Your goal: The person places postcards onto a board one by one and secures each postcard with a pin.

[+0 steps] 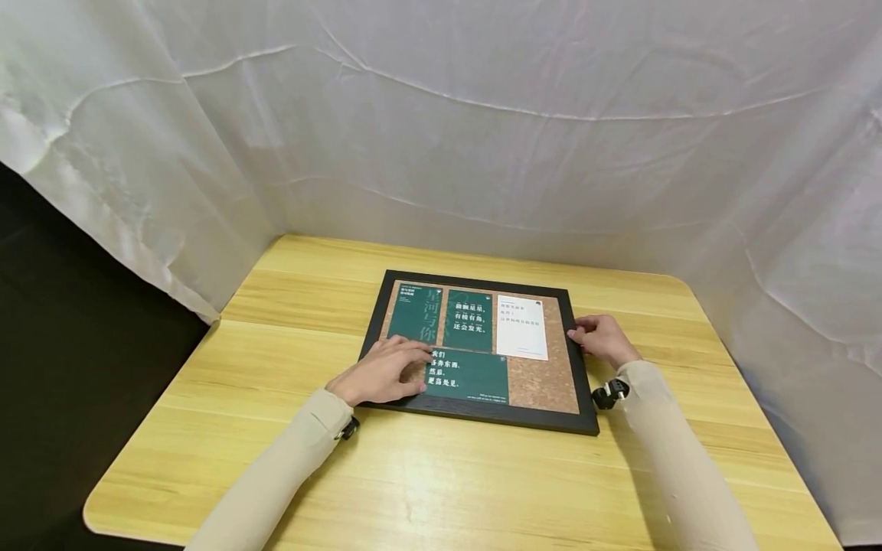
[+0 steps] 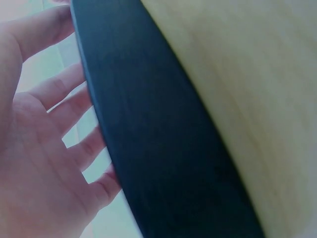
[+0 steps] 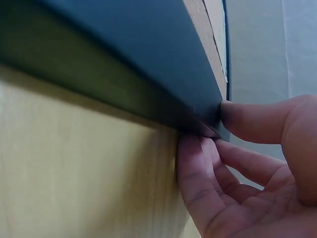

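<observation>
A black-framed cork board (image 1: pixel 544 390) lies on the table. Pinned to it are two upright green cards (image 1: pixel 416 310) (image 1: pixel 468 337), a white card (image 1: pixel 521 337) and, below them, a sideways green card (image 1: pixel 475 371). My left hand (image 1: pixel 389 370) rests over the board's lower left corner, fingers spread and fingertips at the left end of the sideways card. In the left wrist view its palm (image 2: pixel 44 144) faces the black frame (image 2: pixel 148 124). My right hand (image 3: pixel 247 173) pinches the frame's right side, thumb on top and fingers at the underside.
The light wooden table (image 1: pixel 227 436) extends around the board on all sides. A pale curtain (image 1: pixel 482 153) hangs behind the table and down both sides. A small black device (image 1: pixel 610 393) is strapped at the right wrist, another (image 1: pixel 349 428) at the left.
</observation>
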### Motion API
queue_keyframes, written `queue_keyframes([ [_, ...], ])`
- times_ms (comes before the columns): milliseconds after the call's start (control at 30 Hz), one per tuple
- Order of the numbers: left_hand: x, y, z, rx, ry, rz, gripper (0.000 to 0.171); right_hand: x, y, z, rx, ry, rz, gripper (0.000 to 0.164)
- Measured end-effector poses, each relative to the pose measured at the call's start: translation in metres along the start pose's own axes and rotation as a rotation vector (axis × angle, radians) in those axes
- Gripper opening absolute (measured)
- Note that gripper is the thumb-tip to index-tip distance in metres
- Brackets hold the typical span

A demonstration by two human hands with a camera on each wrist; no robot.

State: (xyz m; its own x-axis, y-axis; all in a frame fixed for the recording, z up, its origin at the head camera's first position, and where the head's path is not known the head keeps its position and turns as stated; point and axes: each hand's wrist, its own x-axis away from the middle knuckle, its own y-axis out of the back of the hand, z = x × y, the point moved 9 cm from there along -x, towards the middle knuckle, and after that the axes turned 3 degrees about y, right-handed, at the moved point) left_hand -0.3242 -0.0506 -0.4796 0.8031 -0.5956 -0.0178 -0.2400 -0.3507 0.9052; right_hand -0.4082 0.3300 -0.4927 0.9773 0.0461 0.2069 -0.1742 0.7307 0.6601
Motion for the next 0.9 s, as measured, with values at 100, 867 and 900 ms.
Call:
queue_keyframes([
  [100,0.001,0.0,0.0,0.005,0.003,0.003,0.052,0.0,0.0,0.002,-0.008,0.01,0.022,0.058],
  [867,0.002,0.0,-0.003,-0.008,0.012,0.003,0.051,0.056,0.029,0.019,0.14,0.204,0.017,0.05],
  [900,0.002,0.0,-0.003,-0.007,0.014,0.003,0.051,0.059,0.029,0.018,0.16,0.214,0.015,0.049],
])
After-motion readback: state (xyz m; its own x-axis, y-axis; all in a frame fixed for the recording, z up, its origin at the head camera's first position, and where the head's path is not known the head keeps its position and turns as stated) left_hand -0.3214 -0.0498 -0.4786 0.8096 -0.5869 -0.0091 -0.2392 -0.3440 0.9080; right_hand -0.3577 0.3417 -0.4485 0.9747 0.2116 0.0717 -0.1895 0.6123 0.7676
